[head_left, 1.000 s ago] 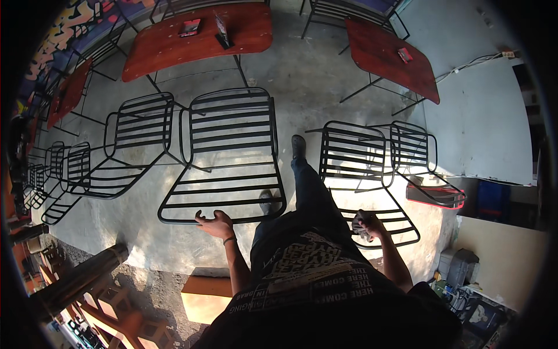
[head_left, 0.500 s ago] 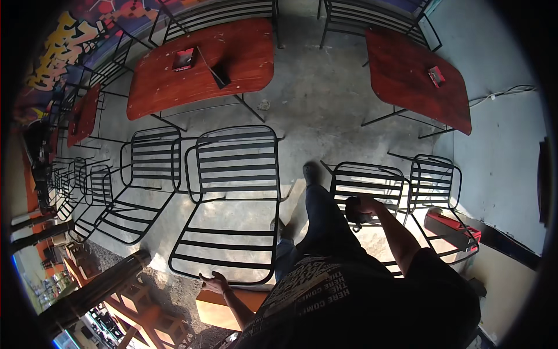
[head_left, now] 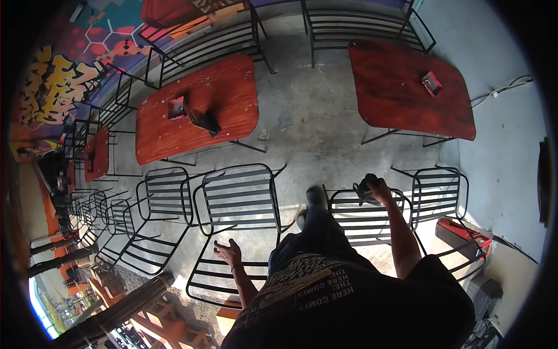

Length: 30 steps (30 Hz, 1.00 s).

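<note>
Seating area of a casual café type. Red-topped tables [head_left: 395, 87] stand on a bare concrete floor [head_left: 314, 122], flanked by black slatted metal chairs [head_left: 238, 195] in a row and matching benches [head_left: 366, 27]; a brightly coloured mural [head_left: 55, 87] decorates the wall beyond the leftmost seating.

- The person wears a black T-shirt [head_left: 372, 308], at five o'clock from the middle of the view.
- On its front there is a pale print [head_left: 314, 285] of capital letters, in several lines.
- The right sleeve [head_left: 444, 274], at four o'clock, is short, black and rather loose.
- Near the left hand [head_left: 228, 253], at seven o'clock, a thin dark band [head_left: 236, 266] goes around the wrist.
- The trousers [head_left: 326, 234] are dark blue.
- The shoes [head_left: 317, 198], at four o'clock, look greyish, with rounded toes.
</note>
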Tool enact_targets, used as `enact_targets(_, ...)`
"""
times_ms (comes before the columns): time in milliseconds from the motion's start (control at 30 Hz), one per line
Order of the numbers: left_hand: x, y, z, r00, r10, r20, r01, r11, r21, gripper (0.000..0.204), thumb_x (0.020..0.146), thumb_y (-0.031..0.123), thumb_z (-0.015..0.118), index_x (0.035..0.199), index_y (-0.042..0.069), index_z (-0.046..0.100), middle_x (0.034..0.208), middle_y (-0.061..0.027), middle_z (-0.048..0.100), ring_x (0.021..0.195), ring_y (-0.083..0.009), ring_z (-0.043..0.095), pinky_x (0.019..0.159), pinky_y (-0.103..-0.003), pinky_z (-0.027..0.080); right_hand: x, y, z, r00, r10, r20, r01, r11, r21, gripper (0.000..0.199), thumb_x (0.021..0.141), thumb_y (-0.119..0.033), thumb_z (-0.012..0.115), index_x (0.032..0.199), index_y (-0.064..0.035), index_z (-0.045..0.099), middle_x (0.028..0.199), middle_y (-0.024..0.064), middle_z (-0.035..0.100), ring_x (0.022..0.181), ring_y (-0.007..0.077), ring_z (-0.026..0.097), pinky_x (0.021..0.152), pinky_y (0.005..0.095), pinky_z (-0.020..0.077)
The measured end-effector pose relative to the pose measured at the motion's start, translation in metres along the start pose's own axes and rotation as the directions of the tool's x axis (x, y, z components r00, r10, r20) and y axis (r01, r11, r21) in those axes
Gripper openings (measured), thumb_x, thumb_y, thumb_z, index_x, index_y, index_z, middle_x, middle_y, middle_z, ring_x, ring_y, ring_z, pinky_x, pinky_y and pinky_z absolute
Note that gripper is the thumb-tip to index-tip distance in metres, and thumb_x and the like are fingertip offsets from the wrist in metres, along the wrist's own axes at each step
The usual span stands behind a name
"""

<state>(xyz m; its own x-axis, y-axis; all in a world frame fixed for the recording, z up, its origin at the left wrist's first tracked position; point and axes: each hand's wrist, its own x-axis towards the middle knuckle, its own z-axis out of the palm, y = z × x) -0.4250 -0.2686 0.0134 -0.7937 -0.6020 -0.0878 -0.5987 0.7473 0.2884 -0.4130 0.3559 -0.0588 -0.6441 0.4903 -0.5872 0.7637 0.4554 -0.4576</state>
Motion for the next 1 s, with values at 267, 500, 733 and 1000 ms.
enact_targets(267, 0.048, 0.041, 0.049, 0.950, 0.138, 0.281, -0.122, 0.990, -0.073, 0.058, 0.079, 0.028, 0.068, 0.126, 0.001, 0.046, 0.111, -0.0276, 0.052, 0.110, -0.0426, 0.046, 0.095, -0.051, 0.037, -0.103, 0.175, 0.072, 0.864, 0.408, 0.295, -0.401, 0.912, -0.087, 0.070, 0.077, -0.046, 0.072, 0.126, 0.0000, 0.052, 0.110, 0.0211, 0.064, 0.092, 0.0313, 0.066, 0.069, 0.0464, 0.0544)
enact_targets(500, 0.122, -0.002, 0.164, 0.798, 0.289, 0.530, -0.246, 0.957, -0.150, 0.037, 0.079, 0.031, 0.065, 0.105, 0.004, 0.063, 0.090, -0.0227, 0.065, 0.096, -0.0412, 0.059, 0.084, -0.050, 0.046, -0.173, 0.031, 0.038, 0.797, 0.530, 0.291, -0.576, 0.812, 0.097, 0.059, 0.077, -0.046, 0.072, 0.111, 0.0008, 0.065, 0.108, 0.0214, 0.067, 0.100, 0.0273, 0.066, 0.080, 0.0391, 0.0513)
enact_targets(733, 0.189, 0.075, 0.241, 0.286, 0.541, 0.791, -0.814, 0.573, -0.097, 0.024, 0.080, 0.026, 0.058, 0.083, 0.004, 0.068, 0.079, -0.0189, 0.068, 0.076, -0.0380, 0.066, 0.070, -0.047, 0.053, -0.141, -0.040, 0.058, 0.973, 0.229, -0.005, -0.198, 0.850, 0.487, 0.039, 0.073, -0.022, 0.081, 0.100, 0.0019, 0.068, 0.091, 0.0137, 0.070, 0.080, 0.0215, 0.067, 0.073, 0.0339, 0.0518)
enact_targets(1000, 0.205, 0.294, 0.236, 0.364, 0.631, 0.686, -0.571, 0.733, -0.371, 0.033, 0.086, 0.031, 0.050, 0.092, 0.005, 0.068, 0.095, -0.0187, 0.068, 0.097, -0.0365, 0.064, 0.086, -0.043, 0.051, -0.132, -0.034, 0.103, 0.913, 0.397, -0.094, -0.229, 0.688, 0.689, 0.059, 0.074, -0.022, 0.081, 0.121, 0.0006, 0.051, 0.098, 0.0102, 0.065, 0.089, 0.0173, 0.061, 0.076, 0.0321, 0.0517)
